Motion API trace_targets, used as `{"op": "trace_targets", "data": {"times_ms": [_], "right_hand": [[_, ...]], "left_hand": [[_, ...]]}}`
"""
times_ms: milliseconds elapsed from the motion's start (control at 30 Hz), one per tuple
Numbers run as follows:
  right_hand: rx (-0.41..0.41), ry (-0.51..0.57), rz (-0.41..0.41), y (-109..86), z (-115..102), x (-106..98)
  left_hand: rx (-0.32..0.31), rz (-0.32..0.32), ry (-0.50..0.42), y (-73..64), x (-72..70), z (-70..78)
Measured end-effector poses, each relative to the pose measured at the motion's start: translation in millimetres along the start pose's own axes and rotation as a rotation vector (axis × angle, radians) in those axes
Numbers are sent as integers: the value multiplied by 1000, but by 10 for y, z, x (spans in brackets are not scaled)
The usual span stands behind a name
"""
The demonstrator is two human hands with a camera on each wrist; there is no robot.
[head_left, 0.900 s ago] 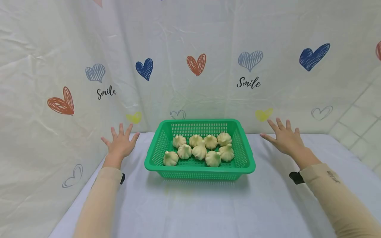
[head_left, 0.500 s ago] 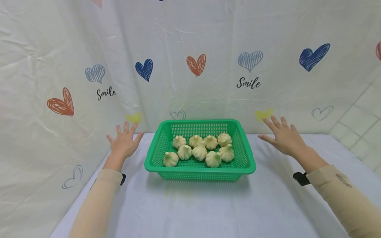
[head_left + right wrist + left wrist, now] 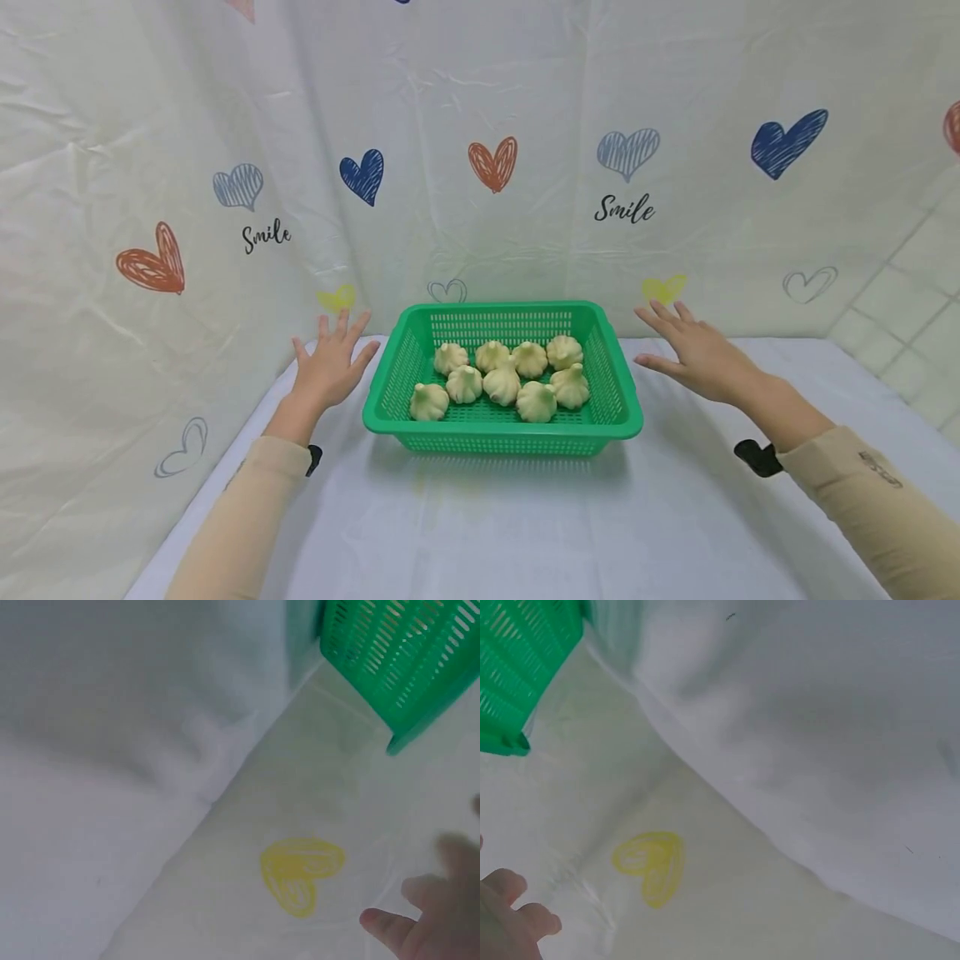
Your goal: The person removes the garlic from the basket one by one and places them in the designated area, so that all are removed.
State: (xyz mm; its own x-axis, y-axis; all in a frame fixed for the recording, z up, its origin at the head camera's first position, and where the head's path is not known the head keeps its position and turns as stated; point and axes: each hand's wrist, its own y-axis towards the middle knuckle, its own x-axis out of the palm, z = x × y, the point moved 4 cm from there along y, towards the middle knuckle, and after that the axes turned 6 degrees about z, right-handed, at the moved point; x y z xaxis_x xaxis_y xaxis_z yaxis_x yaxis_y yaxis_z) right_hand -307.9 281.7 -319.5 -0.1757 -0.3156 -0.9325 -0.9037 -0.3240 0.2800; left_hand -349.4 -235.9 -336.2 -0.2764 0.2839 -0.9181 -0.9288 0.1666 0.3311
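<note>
A green plastic basket (image 3: 502,427) with slotted walls stands on the table, and several garlic bulbs (image 3: 502,383) lie on its floor. To the basket's left, my left hand (image 3: 327,369) is held with fingers spread, touching nothing. My right hand (image 3: 705,358) hovers on the other side, its fingers straight and holding nothing. In the left wrist view the basket's side (image 3: 525,667) fills the upper left corner, with a few fingertips at the lower left. The right wrist view has the basket (image 3: 405,660) at the upper right and blurred fingers at the lower right.
A white cloth (image 3: 510,533) covers the table. Behind it hangs a pale curtain (image 3: 450,83) printed with hearts and the word Smile. White tiles (image 3: 900,308) show at the far right.
Both hands have moved inward toward the basket, the left one rightward and the right one leftward. The basket and the garlic bulbs have stayed in place.
</note>
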Motion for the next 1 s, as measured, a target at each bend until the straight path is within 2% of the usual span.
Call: {"op": "trace_targets", "data": {"times_ms": [300, 500, 667, 1000], "right_hand": [[-92, 126, -36, -24, -256, 26], [-145, 188, -76, -29, -410, 72], [-183, 217, -77, -9, -550, 89], [-220, 355, -71, 95, -773, 178]], "left_hand": [[98, -45, -36, -14, 82, 81], [123, -65, -71, -13, 90, 93], [137, -97, -95, -26, 106, 107], [157, -132, -105, -32, 147, 135]]}}
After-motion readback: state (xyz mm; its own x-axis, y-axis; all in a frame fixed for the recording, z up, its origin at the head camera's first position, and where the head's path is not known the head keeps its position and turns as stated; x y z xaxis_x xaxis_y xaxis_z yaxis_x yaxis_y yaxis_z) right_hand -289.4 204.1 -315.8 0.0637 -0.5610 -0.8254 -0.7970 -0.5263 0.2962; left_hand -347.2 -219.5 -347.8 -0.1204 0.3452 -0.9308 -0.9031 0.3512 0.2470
